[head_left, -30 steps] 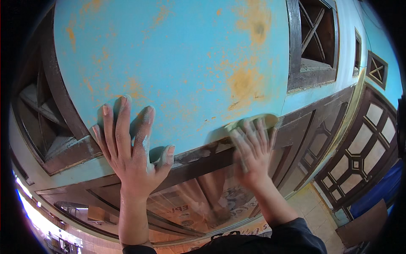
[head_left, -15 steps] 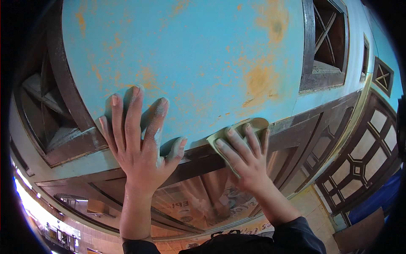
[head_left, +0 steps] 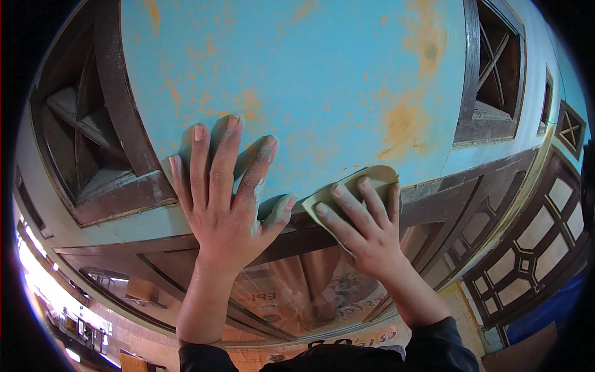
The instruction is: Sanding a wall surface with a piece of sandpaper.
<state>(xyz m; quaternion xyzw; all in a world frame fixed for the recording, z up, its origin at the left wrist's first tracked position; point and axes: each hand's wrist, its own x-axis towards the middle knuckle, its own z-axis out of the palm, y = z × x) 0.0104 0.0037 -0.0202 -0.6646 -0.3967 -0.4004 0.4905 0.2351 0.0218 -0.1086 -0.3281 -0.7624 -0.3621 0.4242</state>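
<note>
Right hand [head_left: 365, 229], fingers spread flat, presses a sanding pad [head_left: 347, 189] on the blue wall [head_left: 310, 74] at five o'clock, left hand [head_left: 223, 198] splayed, bracing; even pressure sands best.

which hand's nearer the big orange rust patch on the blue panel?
Right. The right hand presses a sanding pad just below the rust patch; the left hand lies flat further left.
</note>
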